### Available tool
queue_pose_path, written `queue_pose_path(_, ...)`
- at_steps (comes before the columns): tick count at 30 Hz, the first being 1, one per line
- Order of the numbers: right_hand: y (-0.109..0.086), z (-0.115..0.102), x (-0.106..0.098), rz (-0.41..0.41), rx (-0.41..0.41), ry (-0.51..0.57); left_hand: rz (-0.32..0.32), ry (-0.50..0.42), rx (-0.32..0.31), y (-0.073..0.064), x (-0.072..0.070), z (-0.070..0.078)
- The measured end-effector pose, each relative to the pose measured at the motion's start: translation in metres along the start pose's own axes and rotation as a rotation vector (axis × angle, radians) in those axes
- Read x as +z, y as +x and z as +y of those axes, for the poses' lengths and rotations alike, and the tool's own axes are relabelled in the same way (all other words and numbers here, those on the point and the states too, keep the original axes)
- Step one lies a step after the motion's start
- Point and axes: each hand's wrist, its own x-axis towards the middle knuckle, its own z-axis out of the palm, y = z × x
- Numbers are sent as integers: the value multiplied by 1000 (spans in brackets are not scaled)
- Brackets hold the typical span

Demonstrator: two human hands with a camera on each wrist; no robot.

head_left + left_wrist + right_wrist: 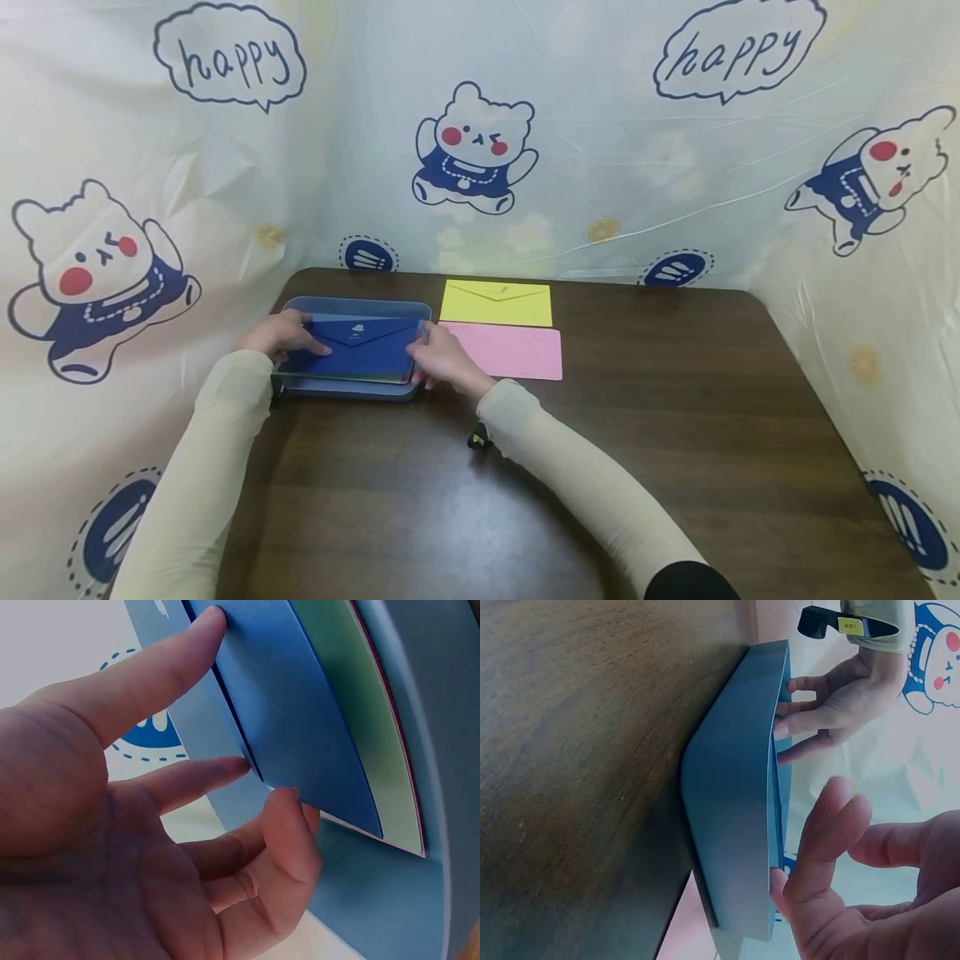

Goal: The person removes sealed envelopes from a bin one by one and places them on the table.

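A dark blue envelope [363, 350] with a pointed flap lies on top of a stack in a blue tray [345, 391]. Below it, a green envelope [352, 727] shows along one side, with a thin pink edge beneath. My left hand [279, 335] grips the stack's left end. Its thumb lies on the blue envelope while the other fingers reach the end edge and curl under it. My right hand [447, 360] is at the tray's right end, fingers bent by the envelope's right edge. One right fingertip touches the tray rim; I cannot tell whether this hand pinches the envelope.
Right of the tray, a yellow envelope [498, 303] lies behind a pink envelope [517, 352] on the dark wooden table [390, 483]. A printed curtain [585, 167] with bears surrounds the table's back and sides.
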Motion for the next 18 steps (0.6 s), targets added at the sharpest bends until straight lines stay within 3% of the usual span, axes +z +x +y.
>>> queue_pose_path(8,2,1,-3,24,8,-11,-15,14,71,4,3,-2)
queue_pose_path(18,5,5,-5,46,13,-4,-21,-24,98,-2,5,6)
